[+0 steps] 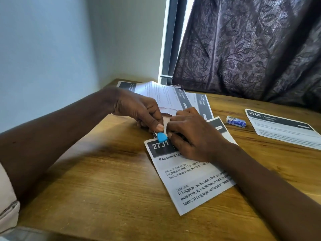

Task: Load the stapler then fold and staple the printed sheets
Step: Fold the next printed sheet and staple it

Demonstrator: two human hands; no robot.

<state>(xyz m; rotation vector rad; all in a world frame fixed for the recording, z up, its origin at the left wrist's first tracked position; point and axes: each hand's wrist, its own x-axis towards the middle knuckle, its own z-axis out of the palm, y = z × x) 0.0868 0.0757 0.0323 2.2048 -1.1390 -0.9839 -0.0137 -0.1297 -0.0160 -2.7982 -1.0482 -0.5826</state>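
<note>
A small stapler with a blue end sits between my two hands, mostly hidden by them. My left hand grips it from the left, thumb pressed just above the blue end. My right hand curls round the stapler's right side, over the top of a printed sheet marked 2731. A small blue and white staple box lies to the right on the wooden table. More printed sheets lie behind my hands.
Another printed sheet marked 2705 lies at the right edge of the table. A dark patterned curtain hangs behind the table. A pale wall stands at the left. A cushion edge shows at the lower left.
</note>
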